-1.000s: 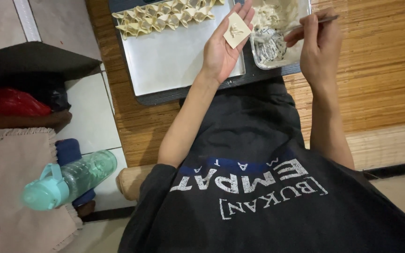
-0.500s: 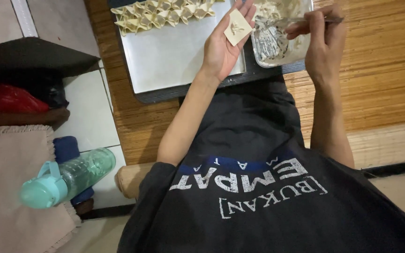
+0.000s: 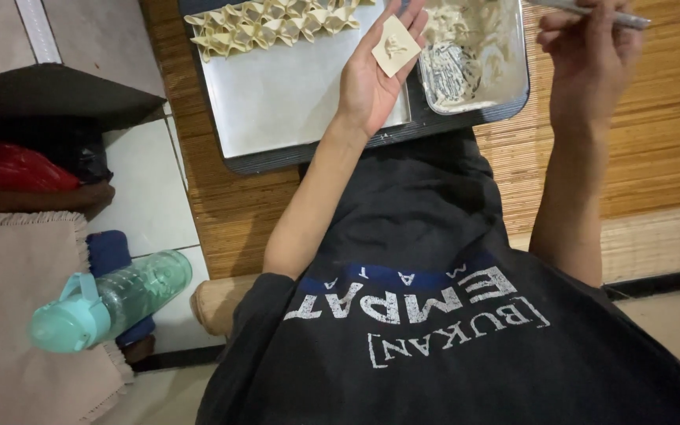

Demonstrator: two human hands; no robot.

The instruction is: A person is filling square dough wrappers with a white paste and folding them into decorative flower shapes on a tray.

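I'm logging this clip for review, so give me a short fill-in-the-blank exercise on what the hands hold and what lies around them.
1. The left hand holds a square pale dough wrapper flat on its ____.
2. The right hand pinches a thin ____ utensil.
3. Folded pale dumplings sit in rows on the flat ____ tray.
4. A translucent ____ water bottle lies on its side on the floor.

Missing words: palm; metal; metal; green
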